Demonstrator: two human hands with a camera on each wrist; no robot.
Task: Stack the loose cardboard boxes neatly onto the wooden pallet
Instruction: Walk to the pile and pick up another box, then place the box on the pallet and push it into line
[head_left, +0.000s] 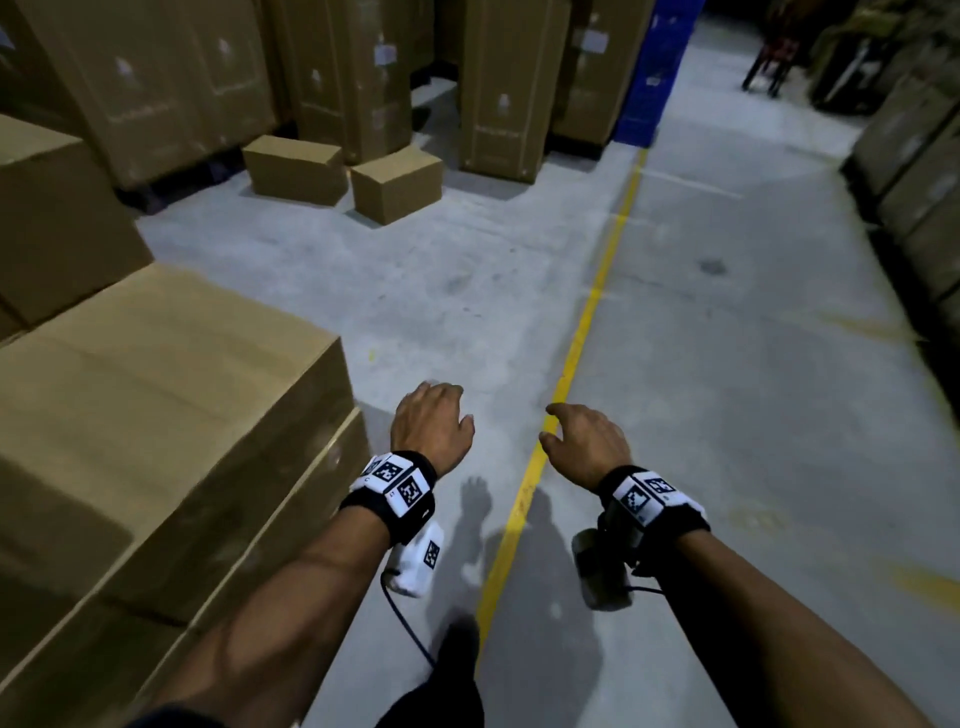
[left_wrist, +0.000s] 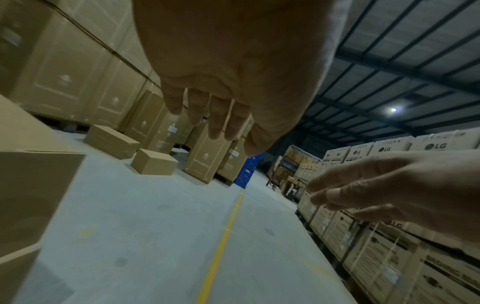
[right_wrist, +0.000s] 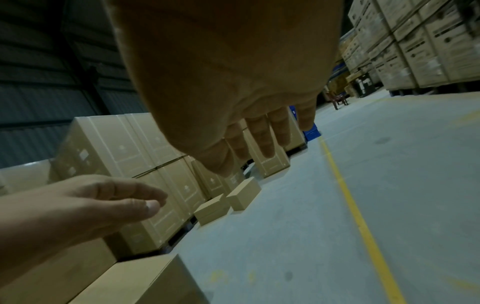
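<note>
Left hand (head_left: 432, 422) and right hand (head_left: 587, 443) held out over floor, fingers relaxed, holding nothing, two loose boxes (head_left: 396, 184) ahead, stacked boxes (head_left: 156, 415) at left.

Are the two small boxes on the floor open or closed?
Closed: both small boxes show flat, unbroken tops with no flaps raised.

My head view looks forward and down over both forearms along the floor (head_left: 727, 364). Each wrist view sits close under its palm, facing down the aisle. All three share the yellow floor line (head_left: 587, 312) and two loose cardboard boxes (head_left: 395, 187).
</note>
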